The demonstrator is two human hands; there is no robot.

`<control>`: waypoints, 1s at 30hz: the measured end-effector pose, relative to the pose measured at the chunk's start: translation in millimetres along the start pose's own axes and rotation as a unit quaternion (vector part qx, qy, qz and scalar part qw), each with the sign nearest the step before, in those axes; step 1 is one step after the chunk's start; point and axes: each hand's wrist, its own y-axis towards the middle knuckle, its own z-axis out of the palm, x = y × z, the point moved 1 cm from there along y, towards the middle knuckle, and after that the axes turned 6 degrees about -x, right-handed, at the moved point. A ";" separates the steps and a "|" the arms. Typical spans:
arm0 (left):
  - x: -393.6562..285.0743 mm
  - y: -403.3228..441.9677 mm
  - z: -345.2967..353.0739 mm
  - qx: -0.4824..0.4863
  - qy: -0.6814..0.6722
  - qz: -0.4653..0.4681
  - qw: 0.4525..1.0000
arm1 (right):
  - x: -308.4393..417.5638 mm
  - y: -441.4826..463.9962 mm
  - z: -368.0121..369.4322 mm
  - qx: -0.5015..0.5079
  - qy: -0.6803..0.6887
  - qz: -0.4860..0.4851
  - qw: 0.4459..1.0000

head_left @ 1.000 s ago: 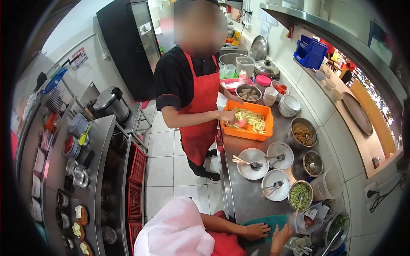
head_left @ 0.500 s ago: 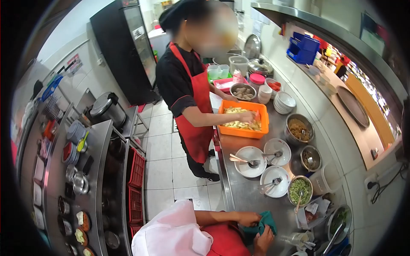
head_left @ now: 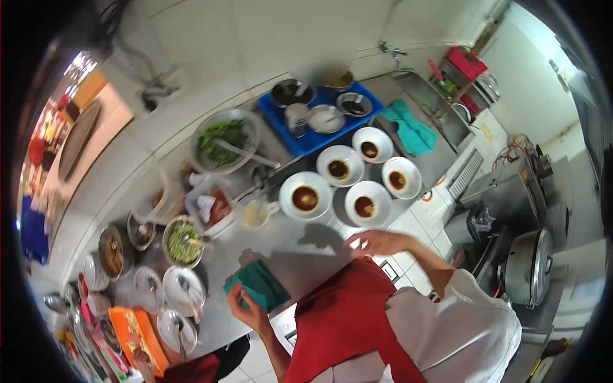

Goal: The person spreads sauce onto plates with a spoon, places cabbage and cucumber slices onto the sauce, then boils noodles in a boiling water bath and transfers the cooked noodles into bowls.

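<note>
moving off the cloth since the earlier frame, the right hand is hovering loose and empty at four o'clock in the head view. the cloth is lying at seven, the left hand touching its edge; whether it is gripping, i cannot tell. keeping the cloth flat, clear of food, is likely serving best. counting: five sauced bowls are sitting at three, three plates at eight, one spare cloth at two.

This looks like a restaurant kitchen: a steel tabletop carries five white bowls portioned with dark sauce, a bowl of chopped greens and stacked dishes. A large lidded pot, a sink with a wall tap, a red apron and a serving ledge also show it.
</note>
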 end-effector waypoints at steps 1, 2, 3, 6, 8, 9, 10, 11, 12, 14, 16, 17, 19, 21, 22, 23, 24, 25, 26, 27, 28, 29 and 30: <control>-22.3 -8.4 12.5 0.016 0.003 0.027 0.999 | -50.7 -16.3 -47.7 -0.070 0.092 -0.138 0.984; -43.6 -19.5 26.2 0.031 0.007 0.053 0.998 | -54.2 -49.2 -96.8 -0.150 0.063 -0.053 0.985; -63.3 -30.1 43.2 0.048 -0.023 0.098 0.994 | -96.2 -74.4 -143.5 -0.260 0.066 -0.104 0.958; -139.5 -68.0 109.5 0.103 -0.058 0.166 0.979 | -192.0 -127.0 -287.0 -0.555 -0.141 0.015 0.820; -181.1 -101.8 169.6 0.137 -0.109 0.181 0.968 | -212.2 -165.6 -372.7 -0.602 -0.119 0.074 0.786; -201.9 -119.7 204.7 0.171 -0.152 0.187 0.955 | -250.1 -178.2 -428.7 -0.635 -0.200 0.061 0.743; -226.4 -137.6 243.3 0.174 -0.155 0.193 0.953 | -254.3 -192.0 -468.6 -0.668 -0.267 0.068 0.691; -254.2 -161.1 289.6 0.224 -0.179 0.198 0.937 | -290.7 -201.3 -536.0 -0.668 -0.323 0.113 0.661; -283.8 -185.4 337.2 0.272 -0.196 0.199 0.921 | -324.3 -206.3 -594.3 -0.658 -0.378 0.158 0.632; -350.2 -218.7 453.0 0.368 -0.132 0.224 0.893 | -385.8 -210.6 -691.5 -0.630 -0.401 0.276 0.605; -406.7 -245.0 587.8 0.430 -0.118 0.293 0.846 | -465.5 -205.9 -770.7 -0.576 -0.384 0.312 0.651; -423.0 -255.3 659.4 0.428 -0.118 0.324 0.836 | -513.0 -195.1 -806.4 -0.559 -0.330 0.257 0.716; -465.7 -270.4 782.4 0.414 -0.139 0.339 0.833 | -578.2 -178.1 -855.8 -0.508 -0.220 0.185 0.812; -492.0 -280.7 869.6 0.421 -0.126 0.321 0.839 | -550.8 -181.7 -864.8 -0.464 -0.111 0.184 0.859; -503.6 -284.5 899.4 0.415 -0.119 0.314 0.846 | -531.5 -182.8 -868.9 -0.432 -0.002 0.185 0.882; -514.1 -286.9 923.5 0.446 -0.195 0.256 0.835 | -529.6 -177.6 -879.6 -0.431 -0.003 0.154 0.889; -524.6 -288.6 942.3 0.472 -0.270 0.199 0.815 | -530.4 -169.4 -895.0 -0.415 -0.062 0.140 0.897; -536.7 -290.7 955.3 0.467 -0.264 0.197 0.820 | -531.2 -157.2 -905.6 -0.430 -0.149 0.076 0.887; -545.1 -296.0 964.9 0.529 -0.262 0.172 0.789 | -534.0 -145.2 -908.7 -0.440 -0.232 0.013 0.867; -550.5 -304.8 971.7 0.588 -0.261 0.143 0.752 | -551.7 -128.4 -918.1 -0.431 -0.230 0.014 0.872; -552.9 -312.8 980.5 0.586 -0.257 0.138 0.756 | -572.0 -105.3 -931.0 -0.379 -0.367 -0.013 0.849; -553.5 -320.1 990.8 0.601 -0.216 0.139 0.757 | -581.2 -93.8 -939.9 -0.321 -0.498 -0.042 0.804; -553.3 -324.9 997.4 0.615 -0.174 0.141 0.756 | -557.0 -111.3 -935.4 -0.363 -0.474 0.044 0.801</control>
